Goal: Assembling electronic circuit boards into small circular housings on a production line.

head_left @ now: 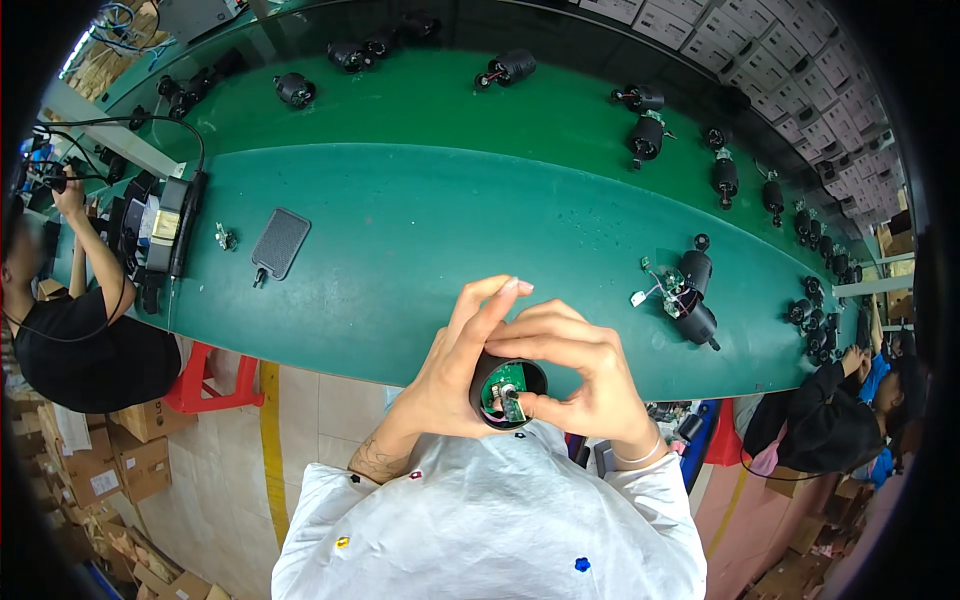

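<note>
Both hands are together at the lower centre of the frame, on one black cylindrical housing (541, 377), which is held above the front edge of the green table (400, 230) with its open end facing up toward the camera. The left hand (432, 385) is closed around the left side of the housing. The right hand (592, 378) is on the right side, its fingers arched over the far rim and its thumb at the green circuit board (512, 373) seated inside the opening; whether the right fingers grip the wall cannot be told. A small metallic part sits on the board near the thumb tip, its details too small to tell. Right of centre on the table lies an opened black unit (697, 322) with exposed boards and wires, a white connector (638, 299) near its left side. Left of centre lie a grey rectangular pad (281, 243) and, just beside it, a small loose circuit board (225, 237). Further black units, one at top centre (514, 66), are spread along the green strip (430, 110) behind the table. One co-worker (85, 335) sits at the left edge of the frame, another (822, 418) at the lower right.
</note>
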